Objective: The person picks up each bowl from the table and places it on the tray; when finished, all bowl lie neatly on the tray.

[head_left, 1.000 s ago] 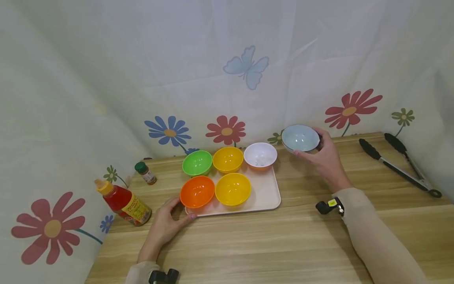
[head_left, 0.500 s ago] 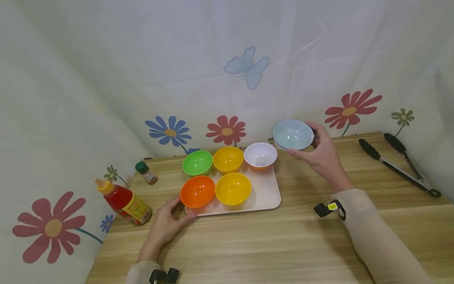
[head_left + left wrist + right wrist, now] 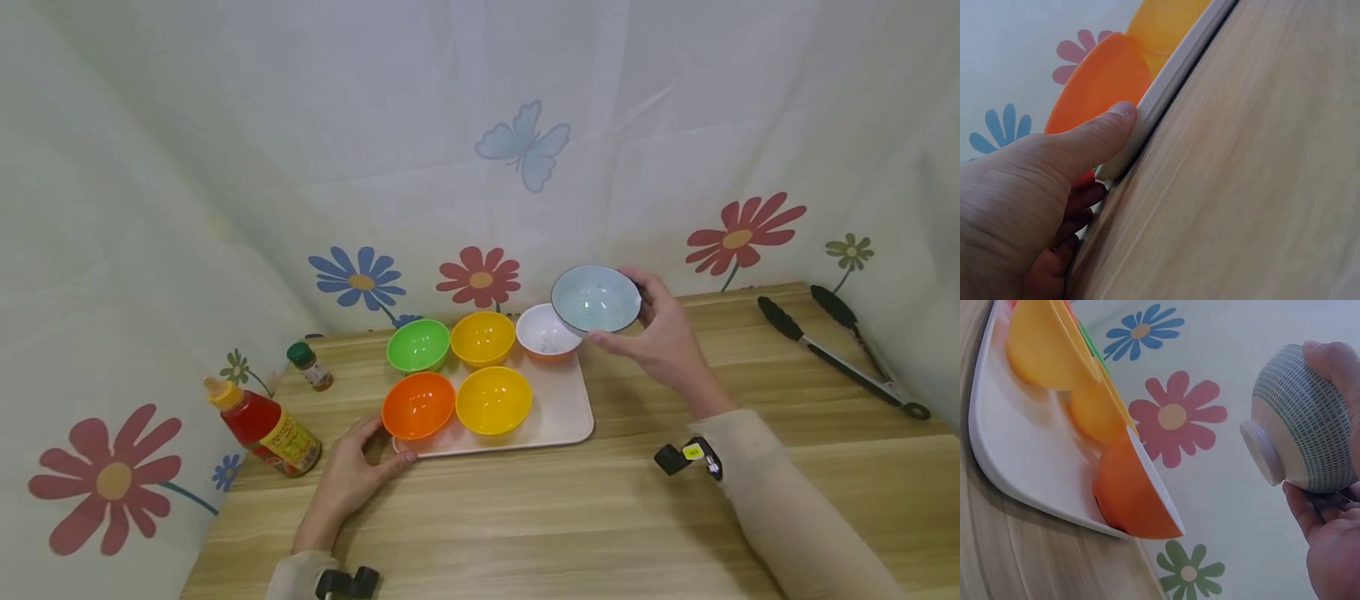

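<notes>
My right hand grips a pale blue bowl by its rim and side, in the air above the back right of the tray. From the right wrist view, the bowl has a dashed green pattern and a white foot, apart from everything below. At the front left corner of the white tray my left hand holds the edge, thumb along the rim and fingers curled at the corner. On the tray stand a green bowl, two yellow bowls, an orange bowl and a white-lined orange bowl.
Left of the tray, a red sauce bottle and a small green-capped jar stand on the wooden table. Black-tipped tongs lie at the right. A flowered curtain hangs behind the table.
My right hand has carried the pale blue bowl leftward, up and then lower, and it now overlaps the white-lined bowl in the head view. The left hand has stayed at the tray's corner.
</notes>
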{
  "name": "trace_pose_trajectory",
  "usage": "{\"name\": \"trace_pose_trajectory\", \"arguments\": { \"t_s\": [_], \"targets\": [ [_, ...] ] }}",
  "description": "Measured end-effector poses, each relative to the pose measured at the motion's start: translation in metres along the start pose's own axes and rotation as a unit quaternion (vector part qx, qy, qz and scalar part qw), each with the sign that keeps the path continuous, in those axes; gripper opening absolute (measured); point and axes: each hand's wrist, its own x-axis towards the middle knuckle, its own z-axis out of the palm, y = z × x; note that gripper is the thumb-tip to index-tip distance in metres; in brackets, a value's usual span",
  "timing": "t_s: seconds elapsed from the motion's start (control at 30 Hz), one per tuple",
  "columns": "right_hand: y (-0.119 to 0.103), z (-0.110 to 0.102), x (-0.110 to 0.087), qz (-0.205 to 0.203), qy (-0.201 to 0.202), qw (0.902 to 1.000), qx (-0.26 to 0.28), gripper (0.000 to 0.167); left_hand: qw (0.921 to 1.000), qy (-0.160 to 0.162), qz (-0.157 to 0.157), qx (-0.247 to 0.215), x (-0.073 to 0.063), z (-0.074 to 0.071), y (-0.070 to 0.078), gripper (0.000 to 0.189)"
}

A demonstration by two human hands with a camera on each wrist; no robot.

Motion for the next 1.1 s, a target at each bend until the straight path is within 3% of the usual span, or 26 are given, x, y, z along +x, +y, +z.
{"name": "trace_pose_trajectory", "arguments": {
  "t_s": [0.4,0.83,1.1],
  "targets": [
    [0.000,0.018,-0.019,-0.018,-0.049,0.9985,0.016,0.100,0.9999,-0.005,-0.012,0.005,-0.001,-0.001,-0.001,0.090],
    [0.024,0.027,-0.042,0.022,-0.093,0.9950,0.029,0.100,0.9999,-0.001,-0.004,0.009,-0.001,0.000,0.001,0.089],
    [0.036,0.032,-0.054,0.049,-0.117,0.9919,-0.003,0.099,0.9999,0.001,-0.002,0.011,-0.001,0.000,0.001,0.089]
  ]
}}
